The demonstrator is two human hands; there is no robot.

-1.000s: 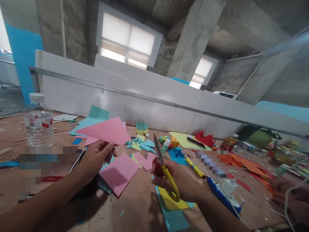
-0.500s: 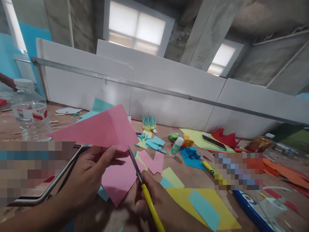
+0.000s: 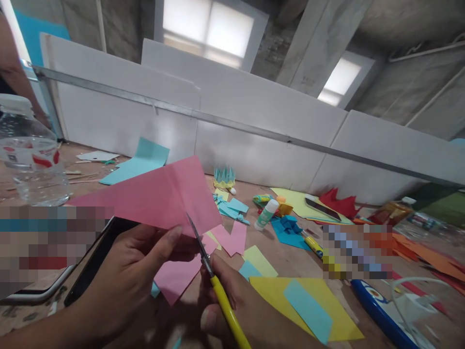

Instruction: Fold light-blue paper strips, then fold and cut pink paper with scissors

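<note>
My left hand pinches the lower edge of a folded pink paper triangle and holds it up above the table. My right hand grips yellow-handled scissors. Their blades point up and left, with the tips at the pink paper's lower edge. Another pink sheet lies flat on the brown table under both hands.
A water bottle stands at the left, with another person's arm behind it. A phone lies near my left wrist. Yellow paper, blue scraps, a glue stick and a blue tool cover the right. A white partition runs behind.
The scissors swung from upright at the right to the pink paper's lower edge. The pink triangle came closer and higher. The view shifted left and nearer.
</note>
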